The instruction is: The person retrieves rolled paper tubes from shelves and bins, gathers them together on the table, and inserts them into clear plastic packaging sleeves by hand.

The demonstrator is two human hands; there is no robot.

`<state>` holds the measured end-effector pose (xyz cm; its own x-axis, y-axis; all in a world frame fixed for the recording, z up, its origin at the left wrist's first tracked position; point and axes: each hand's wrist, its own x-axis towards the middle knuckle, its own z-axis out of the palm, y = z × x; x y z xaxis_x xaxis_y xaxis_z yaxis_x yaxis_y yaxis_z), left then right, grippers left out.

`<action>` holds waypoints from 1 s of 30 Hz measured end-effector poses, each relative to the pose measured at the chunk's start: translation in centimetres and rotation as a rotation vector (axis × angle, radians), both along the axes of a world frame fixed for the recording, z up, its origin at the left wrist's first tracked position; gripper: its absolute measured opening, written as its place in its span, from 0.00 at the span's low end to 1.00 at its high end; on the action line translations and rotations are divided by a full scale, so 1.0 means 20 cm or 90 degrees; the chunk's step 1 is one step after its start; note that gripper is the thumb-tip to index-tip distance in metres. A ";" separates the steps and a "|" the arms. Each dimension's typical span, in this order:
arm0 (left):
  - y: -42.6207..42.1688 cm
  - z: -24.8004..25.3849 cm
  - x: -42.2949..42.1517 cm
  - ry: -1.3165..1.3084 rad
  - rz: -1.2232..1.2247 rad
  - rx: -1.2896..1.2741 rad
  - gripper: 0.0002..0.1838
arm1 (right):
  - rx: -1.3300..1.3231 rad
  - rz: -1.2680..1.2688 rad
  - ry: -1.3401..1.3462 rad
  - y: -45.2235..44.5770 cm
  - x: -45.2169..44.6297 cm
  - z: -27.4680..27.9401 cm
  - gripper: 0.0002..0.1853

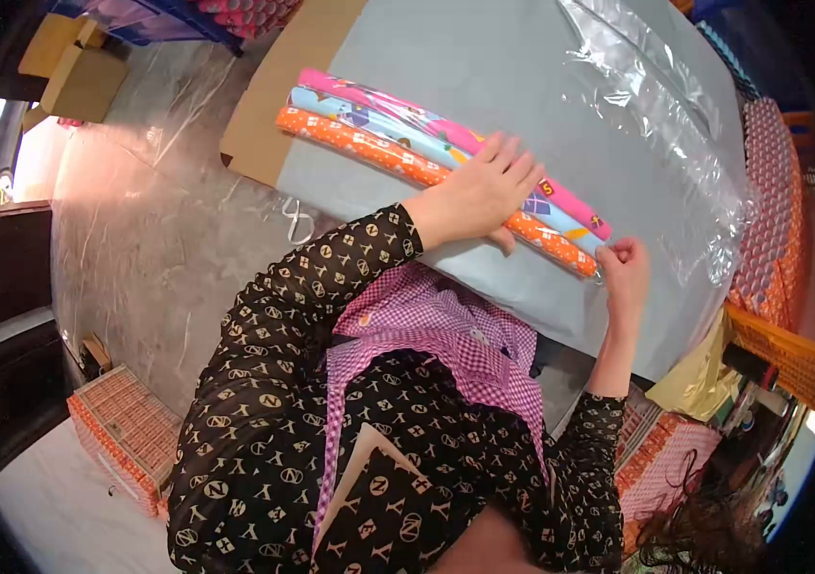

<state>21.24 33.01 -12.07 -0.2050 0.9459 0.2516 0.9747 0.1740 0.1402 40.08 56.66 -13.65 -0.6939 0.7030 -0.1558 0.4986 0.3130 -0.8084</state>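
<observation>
Three long rolls lie side by side under clear film on the grey table cover: a pink roll, a light blue roll and an orange roll with white patterns. Across their middle rests my left hand, palm down, with its fingers spread. At the rolls' right end is my right hand, its thumb and index finger pinched at the film edge beside the blue and orange roll ends. What exactly the pinch holds is too small to tell.
Crinkled clear plastic film covers the table's right part. Brown cardboard lies along its left edge. Patterned stacks stand at the right. A cardboard box and an orange-white bundle are on the left.
</observation>
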 end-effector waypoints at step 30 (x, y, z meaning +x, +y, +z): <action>-0.01 -0.04 0.01 0.012 0.008 0.066 0.57 | -0.082 0.039 0.032 0.03 0.07 -0.06 0.11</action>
<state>21.36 32.87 -12.95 -0.2106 0.9122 0.3514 0.9753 0.1716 0.1390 41.58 57.25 -14.77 -0.7437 0.6360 -0.2060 0.4400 0.2337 -0.8670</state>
